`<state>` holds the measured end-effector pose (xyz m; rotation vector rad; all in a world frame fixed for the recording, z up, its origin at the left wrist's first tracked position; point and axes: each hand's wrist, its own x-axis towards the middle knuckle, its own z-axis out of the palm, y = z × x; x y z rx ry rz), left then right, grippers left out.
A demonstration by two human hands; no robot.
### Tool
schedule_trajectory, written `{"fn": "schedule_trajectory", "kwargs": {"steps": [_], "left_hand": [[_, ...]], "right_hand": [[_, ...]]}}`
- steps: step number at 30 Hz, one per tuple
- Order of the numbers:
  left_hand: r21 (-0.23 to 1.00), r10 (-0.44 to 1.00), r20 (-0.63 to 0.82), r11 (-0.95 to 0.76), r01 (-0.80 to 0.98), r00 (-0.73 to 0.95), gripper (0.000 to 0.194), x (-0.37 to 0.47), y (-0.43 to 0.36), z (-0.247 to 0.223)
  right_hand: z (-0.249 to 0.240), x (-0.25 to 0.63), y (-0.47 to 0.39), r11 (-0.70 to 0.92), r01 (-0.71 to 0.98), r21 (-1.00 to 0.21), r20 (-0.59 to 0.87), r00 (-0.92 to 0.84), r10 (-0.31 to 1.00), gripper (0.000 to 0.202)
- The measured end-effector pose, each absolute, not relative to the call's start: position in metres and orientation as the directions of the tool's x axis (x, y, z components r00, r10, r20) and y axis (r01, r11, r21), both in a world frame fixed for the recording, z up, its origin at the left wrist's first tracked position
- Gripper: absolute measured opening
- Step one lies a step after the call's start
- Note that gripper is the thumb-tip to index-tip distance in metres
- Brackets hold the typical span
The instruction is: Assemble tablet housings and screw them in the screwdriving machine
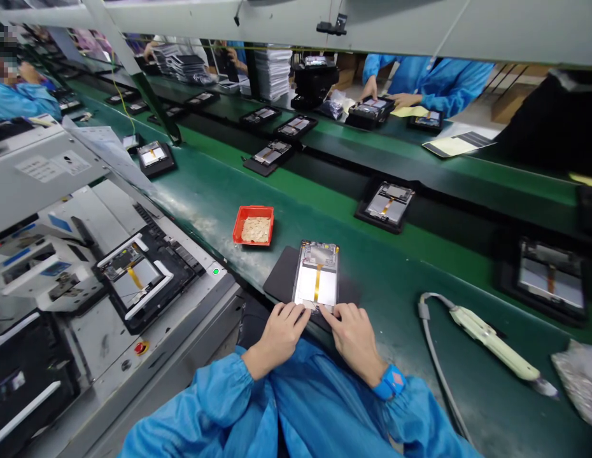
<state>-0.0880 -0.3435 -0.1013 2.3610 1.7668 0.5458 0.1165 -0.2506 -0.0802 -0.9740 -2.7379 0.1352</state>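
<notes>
An opened tablet [319,273] with bare circuit board, silver battery and an orange ribbon cable lies on a black pad [282,275] in front of me. My left hand [282,331] is at its near left corner, fingers bent together with the tips on the lower edge. My right hand [356,336], with a blue band on the wrist, grips the near right corner. Its index finger stretches in to the small parts at the bottom edge. The fingertips hide whatever lies right under them. A red bin [253,226] of small beige pieces stands beyond the tablet.
A green conveyor belt [324,166] carries several opened tablets on black trays. At right lie a pale electric screwdriver [496,340] with its grey cable and a plastic bag [580,378]. A machine [100,356] holding another tablet stands at left. A co-worker's blue sleeves [453,89] show across the line.
</notes>
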Motion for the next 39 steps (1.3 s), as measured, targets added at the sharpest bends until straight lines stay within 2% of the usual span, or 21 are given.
{"fn": "schedule_trajectory", "kwargs": {"steps": [2, 4, 6, 7, 9, 10, 12, 16, 18, 24, 27, 31, 34, 37, 39], "left_hand": [[0.469, 0.967, 0.217, -0.223, 0.854, 0.133, 0.047, -0.092, -0.343, -0.096], [0.682, 0.981, 0.168, -0.042, 0.731, -0.101, 0.043, -0.100, -0.339, -0.090], [0.880, 0.954, -0.046, 0.180, 0.440, -0.298, 0.038, -0.110, -0.330, -0.085], [0.927, 0.926, -0.190, 0.278, 0.250, -0.327, 0.037, -0.114, -0.325, -0.084], [0.910, 0.865, -0.413, 0.405, -0.091, -0.284, 0.040, -0.120, -0.313, -0.081], [0.879, 0.842, -0.472, 0.427, -0.211, -0.262, 0.041, -0.120, -0.307, -0.080], [0.838, 0.829, -0.513, 0.427, -0.338, -0.223, 0.041, -0.117, -0.297, -0.076], [0.883, 0.911, -0.404, 0.364, -0.297, -0.083, 0.028, -0.096, -0.286, -0.069], [0.906, 0.931, -0.357, 0.324, -0.274, -0.080, 0.026, -0.090, -0.290, -0.065], [0.896, 0.930, -0.303, 0.204, -0.395, -0.207, 0.036, -0.130, -0.349, -0.062], [0.932, 0.894, -0.252, 0.122, -0.341, -0.371, 0.038, -0.165, -0.397, -0.063], [0.934, 0.744, -0.262, 0.036, -0.355, -0.615, 0.041, -0.204, -0.458, -0.066], [0.927, 0.541, -0.287, -0.051, -0.371, -0.791, 0.042, -0.224, -0.500, -0.068], [0.928, 0.271, -0.313, -0.116, -0.354, -0.910, 0.038, -0.237, -0.540, -0.067], [0.930, 0.125, -0.317, -0.156, -0.334, -0.940, 0.038, -0.242, -0.561, -0.064]], "right_hand": [[-0.081, 0.123, -0.247, 0.728, 0.651, -0.213, 0.209, -0.698, 0.685, 0.033], [-0.085, 0.128, -0.244, 0.670, 0.701, -0.242, 0.206, -0.638, 0.742, 0.033], [-0.089, 0.128, -0.244, 0.643, 0.734, -0.218, 0.178, -0.618, 0.766, 0.035], [-0.091, 0.127, -0.244, 0.643, 0.740, -0.199, 0.168, -0.620, 0.766, 0.035], [-0.096, 0.124, -0.245, 0.656, 0.734, -0.177, 0.178, -0.632, 0.755, 0.034], [-0.098, 0.122, -0.245, 0.662, 0.728, -0.179, 0.198, -0.632, 0.749, 0.034], [-0.100, 0.122, -0.245, 0.671, 0.714, -0.199, 0.246, -0.627, 0.740, 0.033], [-0.101, 0.129, -0.244, 0.682, 0.673, -0.284, 0.320, -0.604, 0.730, 0.034], [-0.096, 0.134, -0.243, 0.683, 0.638, -0.356, 0.327, -0.599, 0.731, 0.034], [-0.068, 0.105, -0.225, 0.668, 0.534, -0.519, 0.356, -0.575, 0.736, 0.030], [-0.063, 0.048, -0.212, 0.734, 0.390, -0.556, 0.338, -0.701, 0.628, 0.027], [-0.066, -0.064, -0.212, 0.788, 0.143, -0.599, 0.322, -0.858, 0.400, 0.028], [-0.065, -0.164, -0.231, 0.790, 0.019, -0.613, 0.348, -0.891, 0.291, 0.029], [-0.056, -0.269, -0.264, 0.836, -0.053, -0.547, 0.345, -0.924, 0.166, 0.029], [-0.051, -0.337, -0.291, 0.886, -0.009, -0.464, 0.269, -0.954, 0.131, 0.029]]}}
